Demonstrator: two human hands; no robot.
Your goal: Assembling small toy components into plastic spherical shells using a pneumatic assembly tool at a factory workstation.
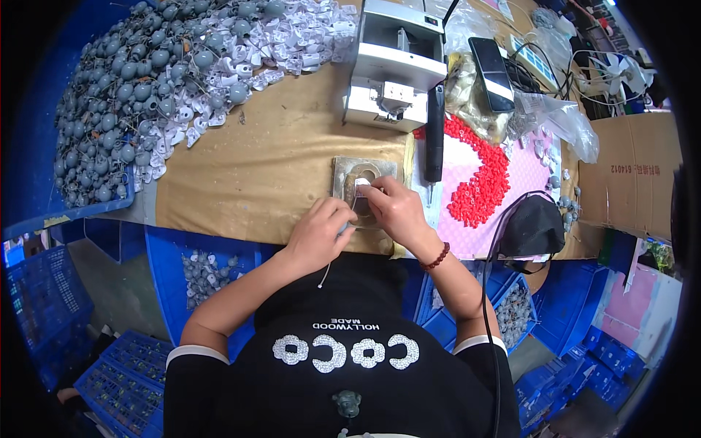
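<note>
Though half-hidden, small white part

A heap of grey round parts mixed with white pieces fills the table's far left; a white machine stands behind; red beads lie on a pink mat; a black phone rests nearby; a cardboard box sits right; blue crates stand below.

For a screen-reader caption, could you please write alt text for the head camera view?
Seen from above, a person's left hand and right hand press a small white part onto a metal jig plate on a brown-covered workbench. Grey and white parts pile up at left; red caps lie at right.
</note>
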